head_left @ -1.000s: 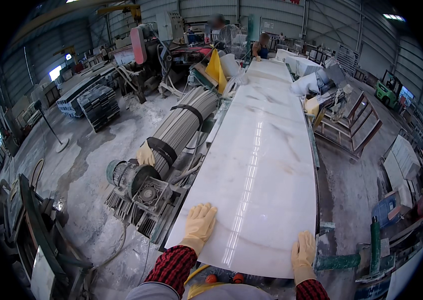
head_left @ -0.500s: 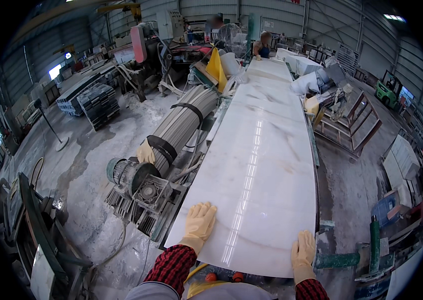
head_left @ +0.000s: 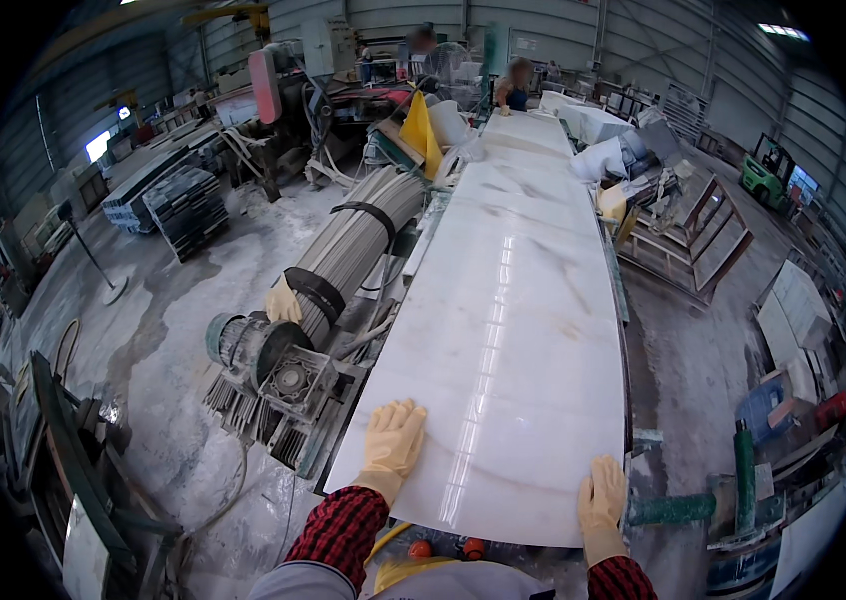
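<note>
A long, polished white stone slab [head_left: 513, 330] with faint brown veins stretches away from me, its near end just in front of my body. My left hand [head_left: 393, 440], in a cream rubber glove, lies flat on the slab near its left edge, palm down and holding nothing. On the near right corner rests my right hand [head_left: 603, 500], gloved alike, with its fingers pointing forward along the edge; its thumb side is partly hard to see. Red-and-black checked sleeves cover both forearms.
Left of the slab are a dusty motor [head_left: 243, 340] with a gearbox and a strapped bundle of long strips [head_left: 368, 230], a spare glove [head_left: 284, 300] beside it. Right stand a rusty frame [head_left: 698, 255] and green pipes [head_left: 678, 508]. A person [head_left: 514, 90] stands at the slab's far end.
The whole view has shifted slightly, moving the scene a little up and left. Both hands keep their places on the slab, which shows no clear movement.
</note>
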The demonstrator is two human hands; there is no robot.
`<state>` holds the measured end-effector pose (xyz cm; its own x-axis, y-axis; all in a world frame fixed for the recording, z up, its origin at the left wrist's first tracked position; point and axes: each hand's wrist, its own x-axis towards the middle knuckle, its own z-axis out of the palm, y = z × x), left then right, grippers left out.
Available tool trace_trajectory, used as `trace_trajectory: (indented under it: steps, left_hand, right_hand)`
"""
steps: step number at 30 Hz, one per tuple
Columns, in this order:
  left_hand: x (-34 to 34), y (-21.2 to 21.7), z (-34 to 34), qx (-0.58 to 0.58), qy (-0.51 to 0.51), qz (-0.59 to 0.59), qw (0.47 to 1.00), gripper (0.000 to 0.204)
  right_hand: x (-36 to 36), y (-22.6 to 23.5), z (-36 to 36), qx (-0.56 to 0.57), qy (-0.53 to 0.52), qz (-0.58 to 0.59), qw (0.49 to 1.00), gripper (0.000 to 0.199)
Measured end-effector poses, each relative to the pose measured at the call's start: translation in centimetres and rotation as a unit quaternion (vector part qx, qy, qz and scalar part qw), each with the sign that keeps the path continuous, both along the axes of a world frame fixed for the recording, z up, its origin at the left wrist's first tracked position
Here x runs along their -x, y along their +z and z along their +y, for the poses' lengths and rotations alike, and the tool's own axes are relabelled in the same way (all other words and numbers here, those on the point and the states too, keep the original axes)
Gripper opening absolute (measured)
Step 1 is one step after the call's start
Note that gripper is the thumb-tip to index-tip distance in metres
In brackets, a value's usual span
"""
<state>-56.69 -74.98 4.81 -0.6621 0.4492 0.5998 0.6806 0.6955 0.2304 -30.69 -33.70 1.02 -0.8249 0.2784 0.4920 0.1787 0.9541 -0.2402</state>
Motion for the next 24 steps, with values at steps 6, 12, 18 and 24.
trace_trajectory:
  steps: [6,12,18,24]
  left_hand:
    - [-0.3,0.1,-0.1,0.004,0.003,0.0,1.0,0.03]
    - [-0.3,0.2,-0.2,0.001,-0.002,-0.009,1.0,0.033]
    - [-0.7,-0.5,-0.9,0.057,-0.018,-0.044,0.997,0.041]
    - [0.0,-1.8,-1.8,0.044,-0.055,-0.092,0.993,0.046]
  right_hand:
    - [-5.3,0.5,-2.1,0.033,0.003,-0.013,0.999,0.045]
    - [-13.9,-1.2,-4.6,0.064,-0.034,-0.028,0.997,0.051]
    - [-18.4,-0.9,-10.0,0.247,-0.219,-0.014,0.944,0.064]
    - [-17.9,-2.7,-16.5,0.745,-0.299,0.078,0.592,0.08]
